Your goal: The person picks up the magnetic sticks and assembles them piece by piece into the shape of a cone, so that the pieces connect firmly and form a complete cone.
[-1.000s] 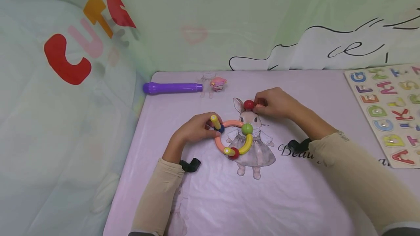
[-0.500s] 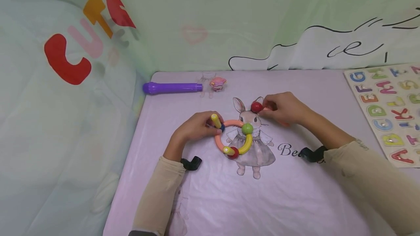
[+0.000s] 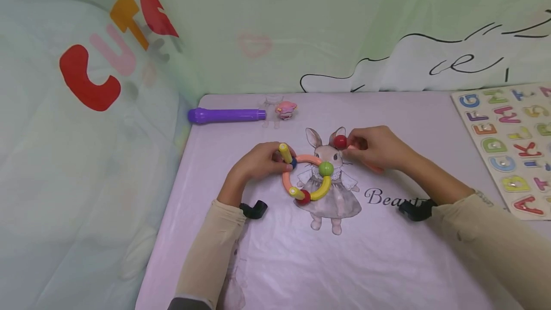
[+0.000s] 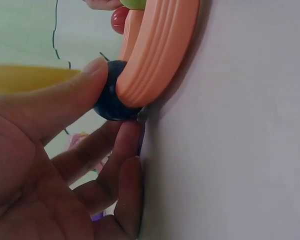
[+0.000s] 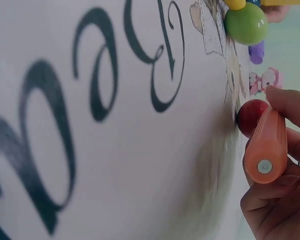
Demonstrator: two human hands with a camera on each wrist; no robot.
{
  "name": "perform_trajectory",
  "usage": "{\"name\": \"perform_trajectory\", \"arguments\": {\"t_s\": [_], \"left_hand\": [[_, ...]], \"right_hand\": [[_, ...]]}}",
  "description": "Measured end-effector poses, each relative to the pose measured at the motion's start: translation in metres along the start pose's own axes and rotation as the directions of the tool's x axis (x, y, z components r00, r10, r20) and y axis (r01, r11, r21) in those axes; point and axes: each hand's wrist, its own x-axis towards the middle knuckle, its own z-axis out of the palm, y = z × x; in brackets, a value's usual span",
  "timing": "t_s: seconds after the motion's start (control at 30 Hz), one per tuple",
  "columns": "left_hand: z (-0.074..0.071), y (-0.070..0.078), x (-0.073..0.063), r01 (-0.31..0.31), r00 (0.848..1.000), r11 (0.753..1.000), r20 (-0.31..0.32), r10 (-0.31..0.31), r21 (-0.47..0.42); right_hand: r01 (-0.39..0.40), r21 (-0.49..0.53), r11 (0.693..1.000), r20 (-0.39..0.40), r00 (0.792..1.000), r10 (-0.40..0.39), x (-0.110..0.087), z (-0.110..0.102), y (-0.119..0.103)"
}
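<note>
A ring of curved orange and yellow magnetic rods (image 3: pixel 320 190) lies over the printed rabbit in the head view, joined by balls. My left hand (image 3: pixel 260 160) pinches the ring's dark blue ball (image 4: pixel 112 95) between thumb and fingers. Beside the thumb, a yellow rod (image 3: pixel 285 152) rises from that ball. Another yellow rod (image 3: pixel 296 193) stands at the ring's red ball (image 3: pixel 304 198), and a green ball (image 3: pixel 325 169) sits on the right side. My right hand (image 3: pixel 375 146) grips a separate curved orange rod (image 5: pixel 268 145), with a red ball (image 5: pixel 251 117) at its far end.
A purple toy microphone (image 3: pixel 227 116) and a small pink figure (image 3: pixel 286 109) lie at the back left of the table (image 3: pixel 344 271). At the right edge is a wooden alphabet board (image 3: pixel 495 157). Fabric walls (image 3: pixel 275 23) border the back and left.
My right hand has moved right and slightly nearer, carrying the orange rod and its red ball away from the ring. The left hand and the ring's left side have shifted slightly.
</note>
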Motion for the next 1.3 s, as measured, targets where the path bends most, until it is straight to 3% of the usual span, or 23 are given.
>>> {"name": "perform_trajectory", "arguments": {"t_s": [0.2,0.4,0.53,0.8,1.0,1.3], "left_hand": [[-0.002,0.003,0.003,0.037,0.999,0.999,-0.005,-0.037,-0.006],[-0.002,0.005,0.005,0.062,0.998,0.998,-0.001,-0.062,-0.017],[-0.001,0.006,0.005,0.064,0.998,0.998,0.007,-0.064,-0.012],[0.001,0.010,0.009,-0.012,0.999,0.997,0.041,0.009,0.076],[0.002,0.009,0.010,-0.023,0.999,0.994,0.040,0.019,0.105],[0.002,0.010,0.010,-0.021,0.999,0.994,0.041,0.017,0.109]], "right_hand": [[0.006,0.067,0.998,-0.044,0.999,-0.003,-0.006,0.001,-0.006],[0.050,0.162,0.985,-0.139,0.990,-0.028,-0.011,-0.001,-0.017],[0.032,0.222,0.974,-0.187,0.982,0.011,-0.012,-0.001,-0.024],[0.071,0.314,0.947,-0.240,0.971,0.006,-0.014,0.002,-0.039],[0.115,0.375,0.920,-0.264,0.964,-0.013,-0.014,0.004,-0.047],[0.147,0.357,0.922,-0.280,0.959,-0.045,-0.013,0.011,-0.057]]}}
